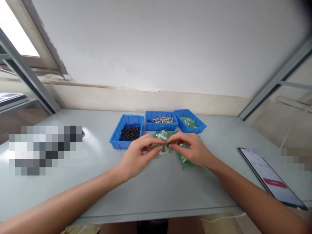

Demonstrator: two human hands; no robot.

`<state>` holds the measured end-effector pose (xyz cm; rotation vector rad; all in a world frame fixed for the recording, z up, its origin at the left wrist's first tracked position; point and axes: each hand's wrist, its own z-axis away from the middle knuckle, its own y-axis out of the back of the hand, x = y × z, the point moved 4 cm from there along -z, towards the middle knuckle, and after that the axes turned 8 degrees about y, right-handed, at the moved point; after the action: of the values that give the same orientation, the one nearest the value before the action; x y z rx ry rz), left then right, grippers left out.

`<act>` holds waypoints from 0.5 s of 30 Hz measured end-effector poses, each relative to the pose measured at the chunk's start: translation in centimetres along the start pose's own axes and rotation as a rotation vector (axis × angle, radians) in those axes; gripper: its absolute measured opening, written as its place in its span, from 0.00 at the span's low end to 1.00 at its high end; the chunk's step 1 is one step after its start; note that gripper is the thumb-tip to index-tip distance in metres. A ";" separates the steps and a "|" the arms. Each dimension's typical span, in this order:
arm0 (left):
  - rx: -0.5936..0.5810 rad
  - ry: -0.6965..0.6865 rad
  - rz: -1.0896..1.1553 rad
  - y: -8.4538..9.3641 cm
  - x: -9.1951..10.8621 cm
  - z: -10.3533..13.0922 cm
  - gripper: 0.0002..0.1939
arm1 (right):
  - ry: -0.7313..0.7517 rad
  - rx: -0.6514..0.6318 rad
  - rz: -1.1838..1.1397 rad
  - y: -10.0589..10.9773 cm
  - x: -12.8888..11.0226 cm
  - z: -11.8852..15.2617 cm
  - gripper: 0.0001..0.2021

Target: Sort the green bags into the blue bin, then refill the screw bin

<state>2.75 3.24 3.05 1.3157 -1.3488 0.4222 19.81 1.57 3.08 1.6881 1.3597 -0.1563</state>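
Observation:
In the middle of the table, a see-through green plastic bag [162,134] with white pieces in it lies at my fingertips. My left hand [140,152] pinches it with thumb and forefinger. From the other side my right hand [191,148] is closed in a pinch, its fingertips close to the left ones. Something small and dark shows between the fingers, too small to name. A second green bag [185,164] with white pieces lies partly hidden under my right hand.
Behind my hands stand a blue bin [114,139] of black screws, a blue bin [161,127] of silver screws or nails, and a blue bin [202,126] with green bags. A phone [273,178] lies at right. A blurred-out object [44,149] sits at left.

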 end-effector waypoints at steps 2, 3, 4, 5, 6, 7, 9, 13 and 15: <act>0.007 -0.006 -0.020 0.0 0.0 0.0 0.06 | -0.001 -0.002 0.007 0.0 0.0 0.0 0.05; 0.009 -0.007 -0.027 0.0 -0.1 0.0 0.06 | 0.001 -0.003 0.011 0.0 0.1 0.0 0.05; 0.009 -0.007 -0.033 0.0 -0.1 0.0 0.06 | 0.004 -0.004 0.014 0.0 0.1 0.0 0.05; 0.008 -0.006 -0.039 0.0 -0.2 0.0 0.06 | 0.007 -0.006 0.016 0.0 0.1 0.0 0.05; 0.008 -0.007 -0.043 0.0 -0.2 0.0 0.06 | 0.009 -0.007 0.016 0.1 0.1 0.0 0.05; 0.010 -0.008 -0.047 0.0 -0.2 0.0 0.06 | 0.009 -0.008 0.016 0.1 0.0 0.0 0.05; 0.018 -0.011 -0.048 0.0 -0.2 0.0 0.06 | 0.005 -0.007 0.010 0.1 0.0 0.0 0.05; 0.030 -0.033 -0.013 0.0 0.0 0.0 0.05 | -0.004 -0.011 -0.016 0.1 -0.1 0.0 0.05; 0.031 -0.043 -0.003 0.0 0.0 0.0 0.05 | -0.001 -0.018 -0.022 0.1 -0.1 0.0 0.06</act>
<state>2.75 3.21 3.08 1.3586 -1.3808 0.4164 19.87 1.50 3.19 1.6587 1.3754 -0.1570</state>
